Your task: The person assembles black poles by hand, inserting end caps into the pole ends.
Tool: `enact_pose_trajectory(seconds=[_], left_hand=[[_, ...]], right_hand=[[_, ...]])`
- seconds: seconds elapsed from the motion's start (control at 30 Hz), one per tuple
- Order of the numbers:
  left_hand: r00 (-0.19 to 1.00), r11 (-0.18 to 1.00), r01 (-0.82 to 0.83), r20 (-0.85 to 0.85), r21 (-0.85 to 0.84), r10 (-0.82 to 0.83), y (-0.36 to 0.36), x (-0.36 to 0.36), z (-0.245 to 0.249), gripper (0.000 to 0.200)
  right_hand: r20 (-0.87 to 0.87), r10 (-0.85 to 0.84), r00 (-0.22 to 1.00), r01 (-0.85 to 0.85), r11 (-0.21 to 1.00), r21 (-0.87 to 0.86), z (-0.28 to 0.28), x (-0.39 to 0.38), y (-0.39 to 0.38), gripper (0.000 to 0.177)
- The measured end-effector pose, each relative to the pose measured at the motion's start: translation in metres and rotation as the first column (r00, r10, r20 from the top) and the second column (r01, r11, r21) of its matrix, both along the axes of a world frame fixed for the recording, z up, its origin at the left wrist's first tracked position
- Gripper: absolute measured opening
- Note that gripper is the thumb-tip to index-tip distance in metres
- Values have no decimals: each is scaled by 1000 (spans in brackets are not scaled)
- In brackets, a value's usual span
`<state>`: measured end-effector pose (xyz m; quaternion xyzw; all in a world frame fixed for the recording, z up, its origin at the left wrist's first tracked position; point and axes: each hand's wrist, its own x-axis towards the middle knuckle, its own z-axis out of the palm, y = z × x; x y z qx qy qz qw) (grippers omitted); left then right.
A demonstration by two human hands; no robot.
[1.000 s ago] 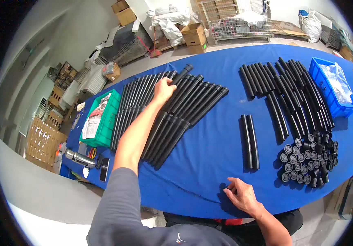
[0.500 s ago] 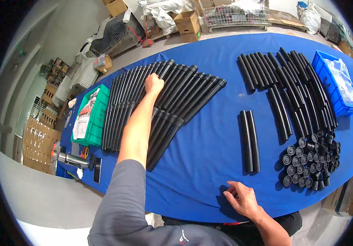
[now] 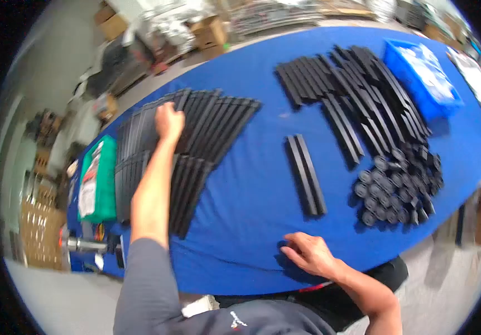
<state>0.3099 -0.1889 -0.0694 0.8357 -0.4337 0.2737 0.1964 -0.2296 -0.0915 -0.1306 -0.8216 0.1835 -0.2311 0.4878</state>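
My left hand (image 3: 169, 121) is closed, reaching over a fanned row of black capped tubes (image 3: 210, 125) near their far ends. Its fingertips are hidden, so whether a tube is in its grip does not show. Close to the front edge of the table, my right hand (image 3: 310, 255) hovers over or rests on the blue cloth (image 3: 240, 245). Its fingers are loosely bent, with the thumb apart and nothing held. Just beyond it lie two plain black tubes (image 3: 306, 176), side by side.
Further right are a pile of black tubes (image 3: 363, 92) and a cluster of round black caps (image 3: 394, 187). A blue bin (image 3: 441, 109) with plastic bags stands behind them. At the left sit a green bin (image 3: 105, 190) with newspaper and a metal cylindrical tool (image 3: 84, 244).
The whole view has shifted and blurred, moving the table items left in the picture. Both hands stay at about the same spots relative to the tubes.
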Motion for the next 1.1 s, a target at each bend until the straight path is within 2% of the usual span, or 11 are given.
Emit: enact_pose_trajectory(seconds=[0.07,0.17,0.23,0.3,0.33,0.4,0.47,0.57,0.67,0.8,1.1], left_hand=[[956,968,199,-188,-153,-227,-1,-31,-6,34],[709,895,313,-549,-317,-442,2,-117,-33,33],[350,861,225,-787,-457,-509,7,-191,-40,36],[250,852,130,-815,-507,-523,7,-230,-60,31],[227,845,110,-815,-523,-534,5,-239,-80,29],[621,860,249,-608,-445,-495,1,-239,-121,27],[681,875,220,-574,-431,-454,4,-255,-106,28],[715,896,214,-562,-389,-415,-2,-256,-110,31],[709,919,204,-597,-337,-376,-3,-260,-104,33],[706,932,182,-617,-315,-346,-6,-259,-106,35],[707,937,193,-622,-290,-338,-4,-265,-100,39]], right_hand=[[-6,5,1000,-5,1000,20,-6,-1,1,28],[2,-12,1000,12,1000,25,-9,-1,5,27],[22,-5,1000,5,1000,9,-12,-1,2,28],[43,17,999,-16,1000,-18,-14,-4,1,29],[21,31,999,-35,975,221,-6,-8,-3,29],[-3,60,998,-44,760,649,19,-16,-18,29],[146,-218,965,59,721,690,44,-31,-48,29],[288,-590,754,249,663,706,80,-64,-125,38],[322,-768,554,427,594,681,101,-96,-215,42],[80,-908,411,522,306,796,72,-135,-332,43],[-15,-923,386,455,175,873,24,-139,-396,60]])
